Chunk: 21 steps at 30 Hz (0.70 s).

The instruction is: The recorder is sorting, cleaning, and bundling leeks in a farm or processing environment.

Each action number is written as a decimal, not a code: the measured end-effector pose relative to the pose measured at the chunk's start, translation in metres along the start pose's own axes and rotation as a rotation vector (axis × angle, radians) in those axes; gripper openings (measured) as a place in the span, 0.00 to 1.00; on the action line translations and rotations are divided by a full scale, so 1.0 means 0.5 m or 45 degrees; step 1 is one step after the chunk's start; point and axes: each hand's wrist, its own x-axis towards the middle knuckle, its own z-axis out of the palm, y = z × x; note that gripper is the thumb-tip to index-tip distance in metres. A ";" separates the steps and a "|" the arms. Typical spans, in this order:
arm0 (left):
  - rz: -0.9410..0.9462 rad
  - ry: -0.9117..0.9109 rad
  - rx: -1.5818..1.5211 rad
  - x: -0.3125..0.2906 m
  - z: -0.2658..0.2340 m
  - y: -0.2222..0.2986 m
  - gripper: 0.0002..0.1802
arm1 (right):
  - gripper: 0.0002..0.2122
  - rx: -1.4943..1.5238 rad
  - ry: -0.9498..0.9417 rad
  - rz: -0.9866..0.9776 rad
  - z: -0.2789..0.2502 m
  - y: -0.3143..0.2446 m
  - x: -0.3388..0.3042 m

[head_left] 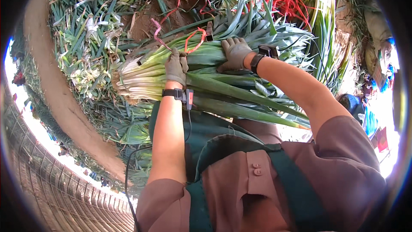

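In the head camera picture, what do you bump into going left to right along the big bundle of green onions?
White root ends → left hand → red tie string → right hand → green leaf tips.

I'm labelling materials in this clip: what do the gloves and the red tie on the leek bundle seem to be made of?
The gloves on the left hand and right hand look like grey knitted fabric, matte and soiled, perhaps with a coating; too blurred to tell. The red tie looks like thin plastic strip: glossy, flat, holding springy loops. It lies on the leek bundle, plainly fresh plant matter, with white stalks and green leaves.
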 end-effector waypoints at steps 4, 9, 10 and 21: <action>-0.239 0.137 0.027 0.007 0.025 0.049 0.25 | 0.47 0.010 0.006 0.010 0.010 0.003 0.003; -0.424 0.187 -0.111 0.016 0.039 0.070 0.24 | 0.46 -0.005 0.009 0.004 0.018 0.010 0.008; -0.470 0.199 -0.099 0.020 0.045 0.071 0.24 | 0.47 -0.015 0.034 0.006 0.020 0.014 0.009; -0.311 0.003 0.167 -0.005 0.071 0.135 0.19 | 0.49 0.076 0.019 0.003 0.006 0.016 0.003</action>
